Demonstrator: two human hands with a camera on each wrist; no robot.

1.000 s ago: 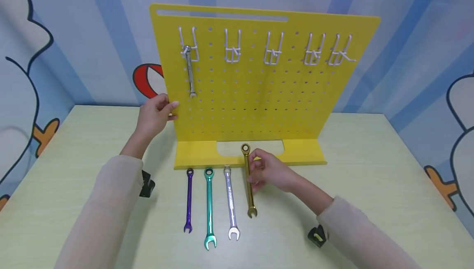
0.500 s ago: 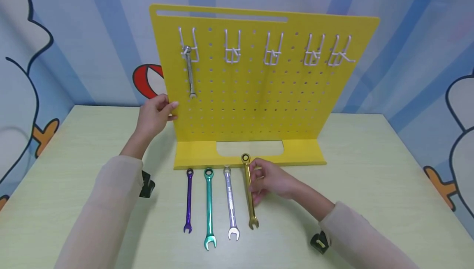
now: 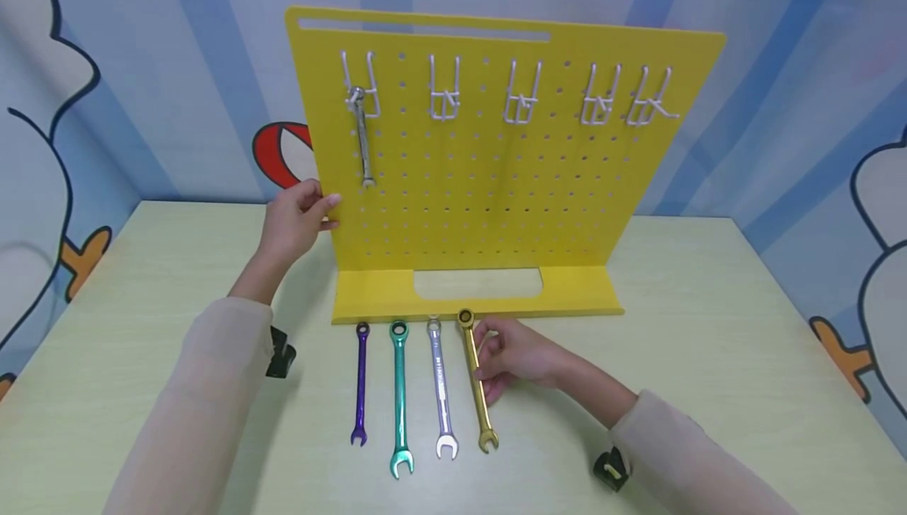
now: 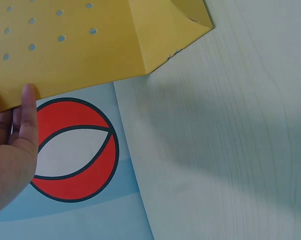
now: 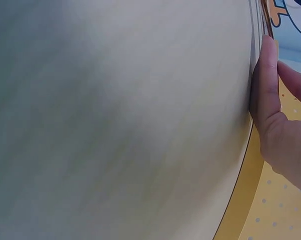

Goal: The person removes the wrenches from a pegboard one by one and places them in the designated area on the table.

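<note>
My left hand [image 3: 290,220] grips the left edge of a yellow pegboard [image 3: 468,184], thumb in front; the left wrist view shows the fingers reaching behind that edge. Low in front of the board, my right hand [image 3: 520,350] pinches a gold combination wrench [image 3: 471,350] by its shaft, ring end away from me. The ring lies over the front lip of the board's base. To its left, a silver wrench [image 3: 442,389], a green wrench [image 3: 401,405] and a purple wrench [image 3: 361,385] lie in a row. In the right wrist view the wrench is mostly hidden behind my hand [image 5: 285,135].
A small silver wrench [image 3: 364,141] hangs from the leftmost white hook [image 3: 373,86]. Several more hooks, such as the second from left [image 3: 445,98], line the board's upper part. A pale wooden table [image 3: 708,357] carries everything, with a patterned wall [image 3: 779,90] behind.
My right hand has moved toward me with the gold wrench, drawing its ring back from the base opening to the front lip. The wrench now slants slightly more. My left hand stays put.
</note>
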